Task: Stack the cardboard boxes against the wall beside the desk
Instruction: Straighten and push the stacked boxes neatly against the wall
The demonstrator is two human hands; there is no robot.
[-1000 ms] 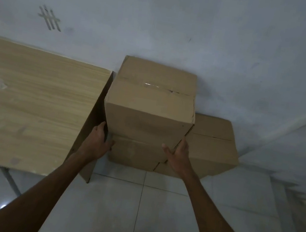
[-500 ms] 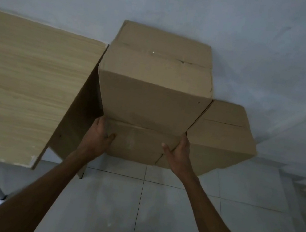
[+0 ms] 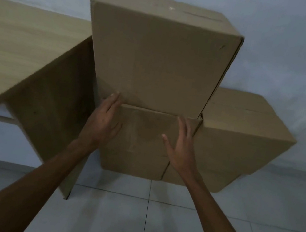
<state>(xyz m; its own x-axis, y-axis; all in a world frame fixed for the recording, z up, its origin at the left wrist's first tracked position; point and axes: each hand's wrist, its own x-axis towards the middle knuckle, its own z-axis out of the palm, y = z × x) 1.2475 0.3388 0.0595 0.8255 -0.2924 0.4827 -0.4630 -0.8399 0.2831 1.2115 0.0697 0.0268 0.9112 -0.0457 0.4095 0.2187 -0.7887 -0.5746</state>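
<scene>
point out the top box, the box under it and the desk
top box (image 3: 154, 64), head view, middle of its front face
bottom box (image 3: 145, 134), head view, front face between the hands
desk (image 3: 18, 50), head view, bare wooden top

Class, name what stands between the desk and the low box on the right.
In the head view: the top box stacked on the bottom box, between desk and low box.

The desk (image 3: 18, 50) is cut off by the left edge, the lower box (image 3: 143, 146) is partly covered by both hands, and the box backs are hidden.
</scene>
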